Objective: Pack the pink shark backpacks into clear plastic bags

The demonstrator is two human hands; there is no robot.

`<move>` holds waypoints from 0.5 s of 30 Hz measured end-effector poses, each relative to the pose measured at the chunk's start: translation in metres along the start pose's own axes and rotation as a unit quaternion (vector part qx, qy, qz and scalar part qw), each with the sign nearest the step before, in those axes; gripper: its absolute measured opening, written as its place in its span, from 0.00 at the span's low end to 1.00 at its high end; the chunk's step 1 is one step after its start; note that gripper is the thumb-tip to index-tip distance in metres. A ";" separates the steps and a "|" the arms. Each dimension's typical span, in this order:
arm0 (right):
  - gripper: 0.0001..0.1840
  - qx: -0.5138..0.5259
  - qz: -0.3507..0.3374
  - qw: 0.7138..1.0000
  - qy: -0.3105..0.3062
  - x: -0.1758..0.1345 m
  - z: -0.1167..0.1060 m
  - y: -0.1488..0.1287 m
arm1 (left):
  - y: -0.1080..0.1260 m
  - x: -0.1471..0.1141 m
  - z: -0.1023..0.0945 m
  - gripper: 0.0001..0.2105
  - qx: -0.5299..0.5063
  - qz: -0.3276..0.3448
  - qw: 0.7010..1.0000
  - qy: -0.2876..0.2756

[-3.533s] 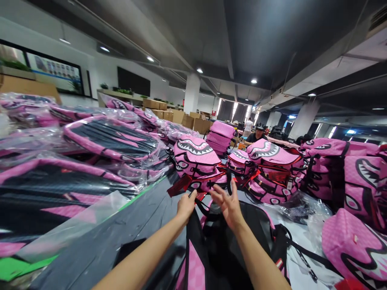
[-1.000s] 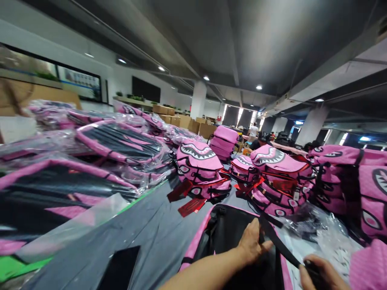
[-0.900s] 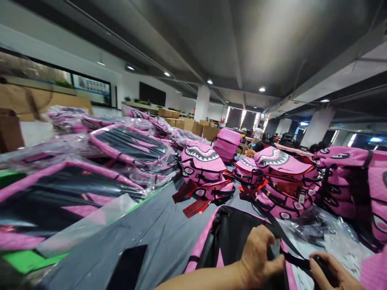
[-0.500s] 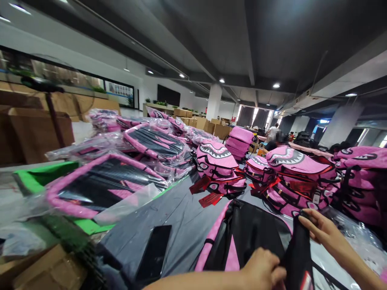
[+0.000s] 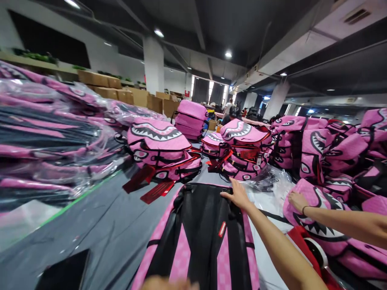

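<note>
A pink and black backpack [image 5: 202,225] lies back side up in front of me, its two black shoulder straps running along it. My right hand [image 5: 240,195] rests on its upper right corner, by the top of the right strap [image 5: 226,213], thumb and forefinger apart. A small red and white label [image 5: 222,229] shows on that strap. My left hand [image 5: 169,283] is at the lower frame edge over the bag's lower part, blurred and mostly cut off; its fingers cannot be made out.
A co-worker's hand [image 5: 298,201] with a bracelet lies on a pink shark-mouth backpack [image 5: 314,201] at right. More backpacks [image 5: 157,137] with red tags stand ahead. Plastic-wrapped bags [image 5: 45,133] pile up at left. A black phone [image 5: 65,270] lies on the grey table cover [image 5: 99,225].
The view has swung right. The right strap, earlier lifted between my hands, now lies flat along the backpack. My left hand has dropped toward the lower edge; a co-worker's arm has come into view.
</note>
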State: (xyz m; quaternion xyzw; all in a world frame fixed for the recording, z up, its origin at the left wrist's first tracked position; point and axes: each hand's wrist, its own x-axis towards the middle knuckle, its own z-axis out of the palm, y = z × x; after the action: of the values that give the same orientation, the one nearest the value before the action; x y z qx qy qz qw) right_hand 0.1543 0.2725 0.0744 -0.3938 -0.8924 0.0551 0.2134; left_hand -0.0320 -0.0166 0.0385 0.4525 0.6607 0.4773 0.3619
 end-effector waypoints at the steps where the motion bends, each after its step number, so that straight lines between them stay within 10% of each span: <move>1: 0.33 0.002 0.001 1.000 -0.003 -0.003 0.004 0.001 | 0.005 0.026 -0.016 0.26 0.023 0.017 0.999 0.023; 4: 0.26 0.008 -0.040 0.999 0.006 -0.014 0.013 0.003 | 0.018 0.114 -0.043 0.38 0.218 0.124 0.956 0.152; 8: 0.25 0.010 -0.065 0.997 0.052 -0.030 0.022 0.011 | 0.016 0.190 -0.024 0.35 0.334 0.183 0.917 0.117; 15: 0.24 0.051 -0.114 0.986 0.113 -0.041 0.035 0.015 | -0.005 0.186 0.009 0.23 0.342 0.330 0.874 0.098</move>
State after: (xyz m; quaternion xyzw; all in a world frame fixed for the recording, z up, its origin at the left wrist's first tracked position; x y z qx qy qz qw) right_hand 0.1739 0.2555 0.0247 -0.2814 -0.8976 0.0310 0.3379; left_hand -0.0862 0.1605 0.0223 0.6907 0.6273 0.3547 -0.0606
